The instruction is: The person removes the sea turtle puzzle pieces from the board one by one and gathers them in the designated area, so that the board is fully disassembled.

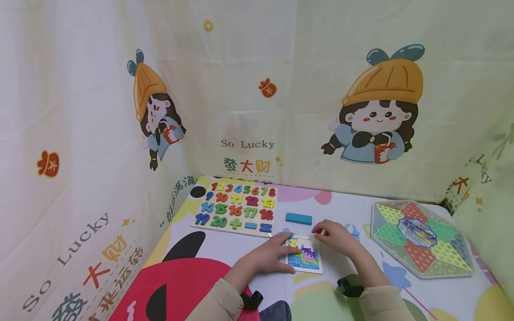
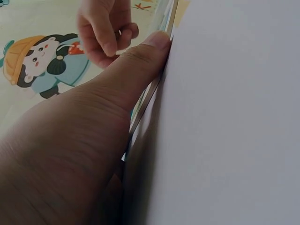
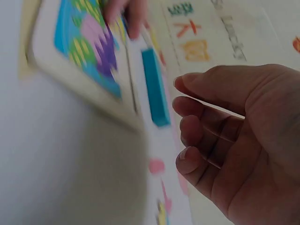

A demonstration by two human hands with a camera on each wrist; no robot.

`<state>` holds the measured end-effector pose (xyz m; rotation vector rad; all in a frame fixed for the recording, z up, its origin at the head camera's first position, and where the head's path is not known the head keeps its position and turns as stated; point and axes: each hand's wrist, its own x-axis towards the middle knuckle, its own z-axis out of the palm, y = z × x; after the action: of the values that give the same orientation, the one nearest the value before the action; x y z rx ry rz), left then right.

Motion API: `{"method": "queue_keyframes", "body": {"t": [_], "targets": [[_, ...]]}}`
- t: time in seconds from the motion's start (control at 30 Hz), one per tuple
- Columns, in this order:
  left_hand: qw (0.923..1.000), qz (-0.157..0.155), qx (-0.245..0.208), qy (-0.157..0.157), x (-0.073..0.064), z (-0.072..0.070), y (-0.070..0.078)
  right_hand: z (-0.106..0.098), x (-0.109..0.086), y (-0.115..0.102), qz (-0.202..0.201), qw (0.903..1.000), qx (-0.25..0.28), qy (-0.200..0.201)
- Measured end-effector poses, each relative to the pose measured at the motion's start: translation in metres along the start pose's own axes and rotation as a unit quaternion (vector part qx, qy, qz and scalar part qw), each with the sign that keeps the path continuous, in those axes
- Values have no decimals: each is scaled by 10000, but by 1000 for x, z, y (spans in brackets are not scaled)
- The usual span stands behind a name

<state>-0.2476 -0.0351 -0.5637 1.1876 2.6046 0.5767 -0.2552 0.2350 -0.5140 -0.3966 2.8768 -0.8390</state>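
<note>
A small jigsaw puzzle (image 1: 311, 261) in a white frame lies on the table, its picture blue, green, purple and yellow. Over the frame's left side rests my left hand (image 1: 271, 254), fingers extended across the picture. Its thumb (image 2: 136, 58) lies along the frame's edge in the left wrist view. My right hand (image 1: 335, 238) hovers by the puzzle's far right corner. In the right wrist view its fingers (image 3: 190, 124) are loosely bent with nothing between them. A blue rectangular block (image 1: 299, 218) lies just beyond the puzzle.
A number board (image 1: 202, 211) with colourful numerals and signs lies at the back left. On the right is a hexagonal Chinese checkers board (image 1: 421, 238). Printed curtains (image 1: 241, 102) hang behind and beside the patterned table (image 1: 277, 285).
</note>
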Motion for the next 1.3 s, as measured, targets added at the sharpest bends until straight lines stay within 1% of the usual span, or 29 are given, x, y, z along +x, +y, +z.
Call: {"method": "queue_keyframes", "body": {"t": [0.07,0.17,0.33,0.5,0.63,0.9,1.17,1.3], "targets": [[10000,29,72,5,0,1,-2,11,4,-12,-90,9999,65,-113],[9998,54,178,36,-1,1,-2,26,9,-24,14,9994,234,-239],[9994,77,329,66,-3,2,-1,42,13,-32,246,9989,316,-264],[9992,90,393,58,-4,2,-1,46,13,-33,483,9984,271,-152],[9993,64,353,71,-4,1,0,47,14,-34,538,9983,230,6],[9996,-6,259,74,-4,2,-1,53,18,-37,384,9990,-156,149],[9998,-61,176,51,-4,1,0,57,21,-35,371,9970,-621,261],[9998,-89,184,27,-3,2,-1,57,21,-34,319,9968,-691,250]]}}
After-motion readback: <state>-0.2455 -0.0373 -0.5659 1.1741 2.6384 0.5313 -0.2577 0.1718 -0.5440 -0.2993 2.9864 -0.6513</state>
